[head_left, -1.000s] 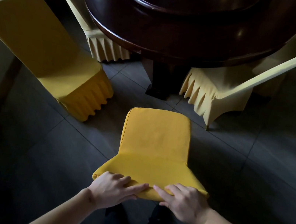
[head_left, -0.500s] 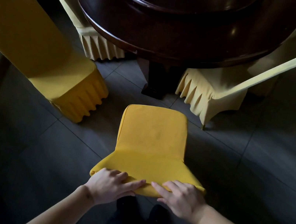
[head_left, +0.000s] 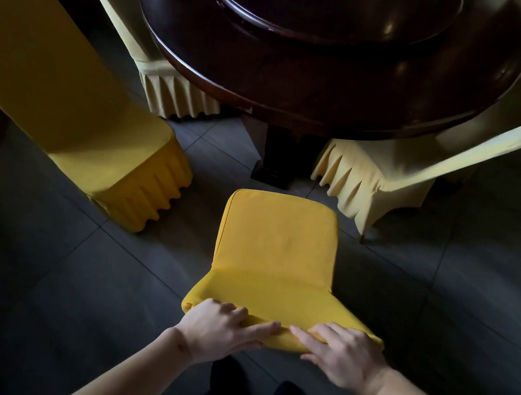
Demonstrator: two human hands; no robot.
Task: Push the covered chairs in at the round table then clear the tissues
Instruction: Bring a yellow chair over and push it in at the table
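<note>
**Both hands on the chair back, short of the table**

While we stand behind the yellow covered chair point(head_left: 274, 250) at the lower centre of the frame, our left hand point(head_left: 217, 330) and right hand point(head_left: 343, 355) both lie over the top edge of its back, palms down, fingers curled over the cloth and gripping it, fingertips nearly meeting in the middle. The chair faces the round table point(head_left: 322, 80) that fills the upper centre, but its seat is not yet under the rim; dark floor tiles point(head_left: 475, 299) show between them.

We judge the chair light enough to slide with two hands, though the stretch cover is soft and may slip or bunch over the frame, so the hold belongs on the stiff top rail beneath the cloth, hands spread wider to keep it from swinging. Another yellow chair point(head_left: 63, 97) at the left stands turned away from the table, while two pale covered chairs point(head_left: 374, 178) sit tucked in. No tissues are visible.
</note>
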